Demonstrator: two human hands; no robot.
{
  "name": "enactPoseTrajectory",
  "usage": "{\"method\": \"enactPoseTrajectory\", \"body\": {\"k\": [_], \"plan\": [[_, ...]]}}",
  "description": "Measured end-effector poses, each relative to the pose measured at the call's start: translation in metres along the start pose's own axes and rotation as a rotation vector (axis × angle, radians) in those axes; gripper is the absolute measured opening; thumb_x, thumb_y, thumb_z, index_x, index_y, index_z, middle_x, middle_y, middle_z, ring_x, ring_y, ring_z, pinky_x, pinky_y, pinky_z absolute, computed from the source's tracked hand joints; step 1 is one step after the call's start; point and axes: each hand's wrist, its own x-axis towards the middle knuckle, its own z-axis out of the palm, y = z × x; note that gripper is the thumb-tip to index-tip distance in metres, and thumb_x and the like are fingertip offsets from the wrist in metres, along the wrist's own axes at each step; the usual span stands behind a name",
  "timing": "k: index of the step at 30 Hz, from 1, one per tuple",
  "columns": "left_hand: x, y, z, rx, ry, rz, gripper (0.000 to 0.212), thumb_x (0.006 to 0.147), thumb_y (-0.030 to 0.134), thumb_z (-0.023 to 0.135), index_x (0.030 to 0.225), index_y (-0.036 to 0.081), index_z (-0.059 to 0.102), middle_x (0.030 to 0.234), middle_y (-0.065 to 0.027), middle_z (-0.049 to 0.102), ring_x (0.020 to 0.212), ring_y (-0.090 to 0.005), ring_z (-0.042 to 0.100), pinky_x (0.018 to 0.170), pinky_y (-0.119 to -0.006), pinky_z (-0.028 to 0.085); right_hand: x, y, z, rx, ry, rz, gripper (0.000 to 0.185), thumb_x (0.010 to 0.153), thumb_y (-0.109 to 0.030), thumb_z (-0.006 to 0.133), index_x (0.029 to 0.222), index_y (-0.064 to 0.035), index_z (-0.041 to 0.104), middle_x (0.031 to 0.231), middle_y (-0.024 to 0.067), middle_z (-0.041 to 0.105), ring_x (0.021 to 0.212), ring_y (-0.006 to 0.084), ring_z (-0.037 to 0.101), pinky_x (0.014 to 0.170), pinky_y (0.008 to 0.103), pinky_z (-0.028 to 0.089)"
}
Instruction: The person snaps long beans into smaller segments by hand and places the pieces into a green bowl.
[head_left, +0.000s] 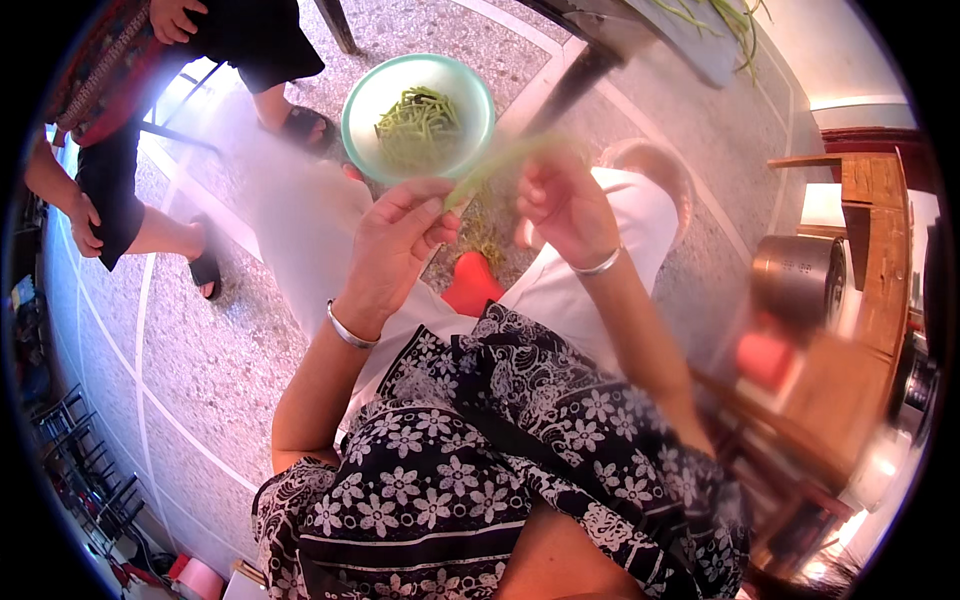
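A long green bean (491, 169), blurred by motion, stretches between my two hands above my lap. My left hand (397, 244) pinches its near end between thumb and fingers. At the far end, my right hand (570, 202) has its fingers curled on the bean; the exact grip is blurred. Just beyond my left hand, a pale basin with a green rim (351, 124) rests on the floor. Short cut bean pieces (424, 116) lie heaped inside it. Green scraps (484, 238) are scattered on the floor between my legs, by a red object (472, 285).
Another person's hand (86, 225) rests at their knee, at left. More long beans (739, 30) hang over the edge of a light board (697, 49) at upper right. Wooden furniture (874, 277) and a metal pot (795, 277) stand at right. A dark table leg (574, 86) rises beyond the basin.
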Motion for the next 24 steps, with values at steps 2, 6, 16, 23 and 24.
{"method": "enactPoseTrajectory", "body": {"k": [2, 6, 16, 23, 24], "plan": [[-0.001, 0.001, 0.002, 0.051, -0.102, -0.063, 0.024, 0.086, 0.001, 0.045, 0.11, -0.003, 0.05, 0.091, -0.0063, 0.056, 0.076, -0.0111, 0.053, 0.071, -0.023, 0.045, 0.002, 0.0, -0.004, 0.004, -0.001, 0.062, 0.02, 0.089, -0.025, 0.047, 0.084, -0.0076, 0.055, 0.072, 0.0015, 0.056, 0.057, 0.0084, 0.051, 0.047, 0.0213, 0.039], [-0.003, 0.004, 0.01, 0.207, -0.15, -0.135, 0.026, 0.088, 0.005, 0.043, 0.111, -0.005, 0.05, 0.089, -0.0059, 0.055, 0.071, -0.0102, 0.05, 0.066, -0.021, 0.042, 0.003, 0.003, -0.007, -0.004, 0.013, 0.109, 0.019, 0.088, -0.024, 0.049, 0.082, -0.0074, 0.055, 0.066, 0.0005, 0.056, 0.053, 0.0084, 0.051, 0.046, 0.0209, 0.04], [0.015, 0.009, 0.009, 0.45, -0.326, -0.183, 0.032, 0.091, 0.027, 0.041, 0.09, -0.002, 0.055, 0.064, 0.0005, 0.048, 0.053, -0.006, 0.041, 0.048, -0.018, 0.034, -0.002, -0.002, 0.004, -0.486, 0.084, -0.152, 0.017, 0.087, -0.02, 0.052, 0.085, -0.0029, 0.055, 0.069, 0.0042, 0.058, 0.052, 0.0098, 0.053, 0.046, 0.0205, 0.042], [0.032, -0.014, 0.01, 0.272, -0.073, -0.069, 0.027, 0.09, 0.025, 0.041, 0.083, 0.001, 0.053, 0.067, -0.0018, 0.05, 0.057, -0.0087, 0.045, 0.051, -0.021, 0.038, -0.006, 0.018, 0.006, -0.57, 0.189, -0.398, 0.014, 0.086, -0.015, 0.053, 0.087, -0.0007, 0.053, 0.067, 0.006, 0.057, 0.054, 0.0104, 0.053, 0.049, 0.0219, 0.043], [0.036, -0.021, 0.001, 0.273, -0.069, -0.067, 0.027, 0.09, 0.025, 0.041, 0.083, 0.001, 0.053, 0.067, -0.0018, 0.05, 0.057, -0.0087, 0.045, 0.051, -0.021, 0.038, -0.008, 0.02, 0.006, -0.666, 0.187, -0.465, 0.014, 0.086, -0.014, 0.053, 0.088, -0.0002, 0.053, 0.066, 0.0065, 0.056, 0.053, 0.0103, 0.053, 0.046, 0.0216, 0.043]]}}
